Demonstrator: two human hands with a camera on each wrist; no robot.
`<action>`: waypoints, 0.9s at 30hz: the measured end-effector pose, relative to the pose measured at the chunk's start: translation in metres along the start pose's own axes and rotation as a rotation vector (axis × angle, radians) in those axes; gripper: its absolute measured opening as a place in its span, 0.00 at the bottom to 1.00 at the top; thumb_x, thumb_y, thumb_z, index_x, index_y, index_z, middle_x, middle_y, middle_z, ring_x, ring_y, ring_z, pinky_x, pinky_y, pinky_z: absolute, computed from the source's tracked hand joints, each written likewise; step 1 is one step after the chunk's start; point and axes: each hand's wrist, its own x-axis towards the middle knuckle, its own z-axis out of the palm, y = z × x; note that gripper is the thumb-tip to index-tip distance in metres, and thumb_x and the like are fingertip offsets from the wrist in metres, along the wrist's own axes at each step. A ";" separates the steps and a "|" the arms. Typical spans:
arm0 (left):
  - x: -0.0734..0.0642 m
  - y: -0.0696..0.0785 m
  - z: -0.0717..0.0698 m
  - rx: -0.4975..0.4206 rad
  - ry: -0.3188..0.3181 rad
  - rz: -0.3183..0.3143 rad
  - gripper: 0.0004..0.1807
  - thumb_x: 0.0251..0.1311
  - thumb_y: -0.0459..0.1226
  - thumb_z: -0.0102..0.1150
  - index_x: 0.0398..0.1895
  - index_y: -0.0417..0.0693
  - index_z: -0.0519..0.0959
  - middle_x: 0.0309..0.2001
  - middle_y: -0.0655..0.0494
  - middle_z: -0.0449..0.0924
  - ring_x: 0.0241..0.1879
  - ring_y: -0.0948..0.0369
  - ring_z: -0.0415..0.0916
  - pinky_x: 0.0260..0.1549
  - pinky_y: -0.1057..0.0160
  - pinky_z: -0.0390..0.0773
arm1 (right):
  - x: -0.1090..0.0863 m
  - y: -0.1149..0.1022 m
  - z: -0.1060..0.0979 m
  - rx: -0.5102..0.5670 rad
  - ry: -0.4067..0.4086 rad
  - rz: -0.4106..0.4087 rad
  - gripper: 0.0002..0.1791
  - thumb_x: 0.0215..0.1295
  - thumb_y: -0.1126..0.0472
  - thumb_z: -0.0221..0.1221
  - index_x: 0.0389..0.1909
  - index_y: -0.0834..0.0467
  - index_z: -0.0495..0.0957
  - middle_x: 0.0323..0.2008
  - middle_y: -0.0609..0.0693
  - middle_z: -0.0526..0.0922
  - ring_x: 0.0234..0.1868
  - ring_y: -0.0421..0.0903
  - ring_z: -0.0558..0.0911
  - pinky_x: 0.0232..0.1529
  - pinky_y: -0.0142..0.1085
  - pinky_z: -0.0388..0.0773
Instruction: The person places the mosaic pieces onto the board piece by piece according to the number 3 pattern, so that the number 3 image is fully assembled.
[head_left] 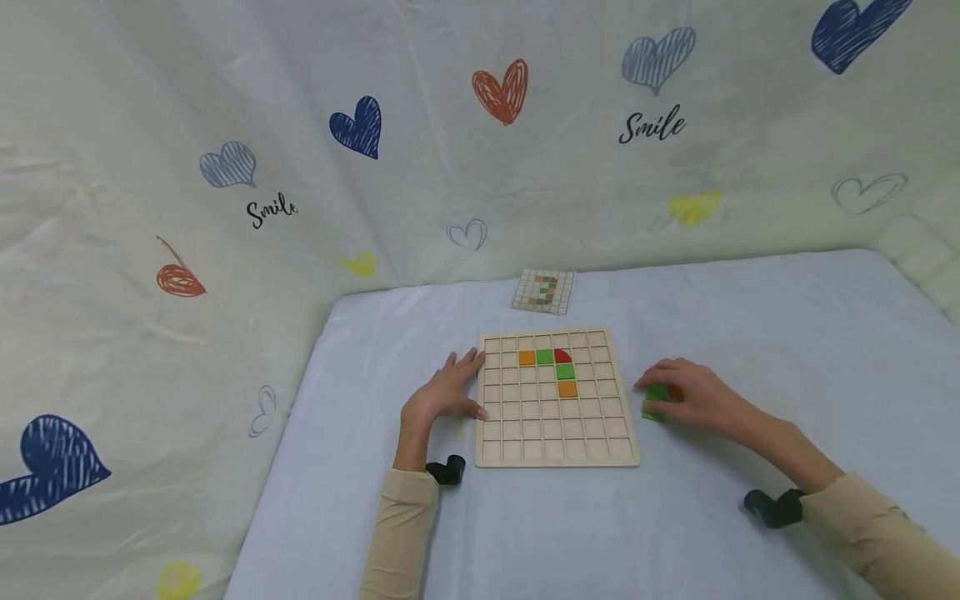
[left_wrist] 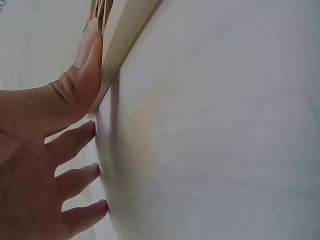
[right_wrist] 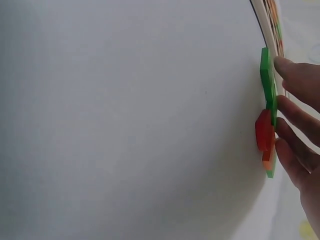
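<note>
A wooden grid board [head_left: 517, 429] lies on the table with several orange, green and red tiles [head_left: 544, 357] set in its upper squares. My left hand [head_left: 444, 392] rests at the board's left edge, its thumb [left_wrist: 90, 55] against the wooden rim and its fingers spread. To the right of the board, my right hand [head_left: 697, 398] is over a small cluster of loose tiles. Its fingertips touch the green tiles [right_wrist: 266, 72], and a red tile [right_wrist: 262, 131] and an orange tile [right_wrist: 268, 155] lie close by. The hand partly hides the cluster in the head view.
Behind the board lies a small printed pattern card [head_left: 543, 292] showing a coloured grid. A white cloth [head_left: 787, 350] covers the table. A curtain [head_left: 420, 183] with hearts and lettering hangs behind it. Black wrist devices [head_left: 772, 508] sit near both sleeves.
</note>
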 end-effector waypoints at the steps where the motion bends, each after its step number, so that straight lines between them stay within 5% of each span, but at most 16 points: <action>1: 0.000 0.000 0.000 0.000 0.001 0.002 0.60 0.49 0.39 0.80 0.83 0.52 0.53 0.84 0.56 0.45 0.84 0.47 0.33 0.79 0.38 0.44 | -0.001 0.000 -0.001 0.005 -0.012 0.000 0.16 0.51 0.65 0.77 0.42 0.59 0.88 0.42 0.51 0.87 0.33 0.40 0.73 0.29 0.30 0.72; 11: -0.001 0.000 0.000 0.007 0.007 0.017 0.59 0.49 0.40 0.81 0.83 0.52 0.54 0.84 0.55 0.45 0.84 0.47 0.33 0.79 0.38 0.45 | -0.005 0.006 -0.002 -0.010 -0.080 -0.043 0.15 0.49 0.66 0.78 0.40 0.58 0.89 0.46 0.54 0.85 0.41 0.47 0.78 0.33 0.30 0.80; 20: 0.000 0.000 0.000 0.003 0.009 0.009 0.59 0.50 0.39 0.80 0.83 0.53 0.53 0.84 0.56 0.45 0.84 0.47 0.33 0.79 0.39 0.44 | -0.002 0.004 0.000 -0.013 -0.074 0.002 0.13 0.49 0.65 0.78 0.36 0.54 0.88 0.44 0.50 0.85 0.40 0.44 0.74 0.33 0.31 0.74; 27: -0.002 0.001 0.000 -0.008 0.008 0.013 0.59 0.50 0.39 0.80 0.83 0.52 0.54 0.84 0.55 0.45 0.84 0.47 0.33 0.79 0.39 0.44 | -0.001 0.002 0.004 0.013 0.018 -0.020 0.15 0.48 0.71 0.77 0.36 0.56 0.86 0.34 0.44 0.87 0.33 0.39 0.74 0.30 0.31 0.73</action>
